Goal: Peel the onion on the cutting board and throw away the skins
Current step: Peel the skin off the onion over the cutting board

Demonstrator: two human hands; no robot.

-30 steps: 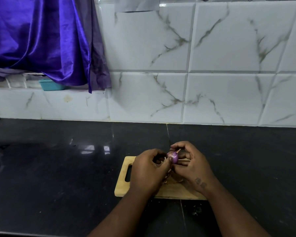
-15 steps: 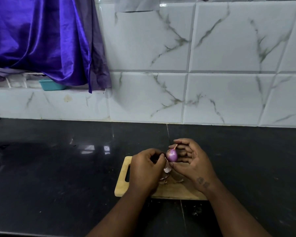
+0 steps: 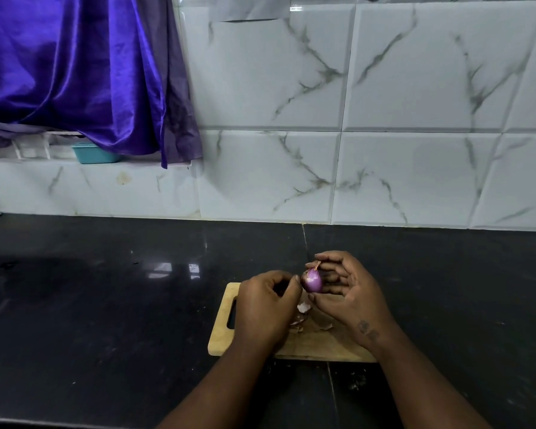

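Observation:
A small purple onion (image 3: 312, 280) with a thin dry tip is held above the wooden cutting board (image 3: 310, 343). My right hand (image 3: 350, 297) grips it between thumb and fingers. My left hand (image 3: 265, 306) sits just left of the onion, fingers curled, thumb tip touching the onion's upper left side. Several pale skin pieces (image 3: 303, 308) lie on the board under the hands.
The board rests on a black glossy counter (image 3: 106, 305) backed by a white marble-tile wall (image 3: 384, 150). A purple cloth (image 3: 75, 72) hangs at the upper left over a ledge with a teal container (image 3: 90, 153). Small crumbs (image 3: 356, 382) lie in front of the board.
My hands have drawn slightly apart, exposing more of the onion. A piece of skin has dropped onto the board.

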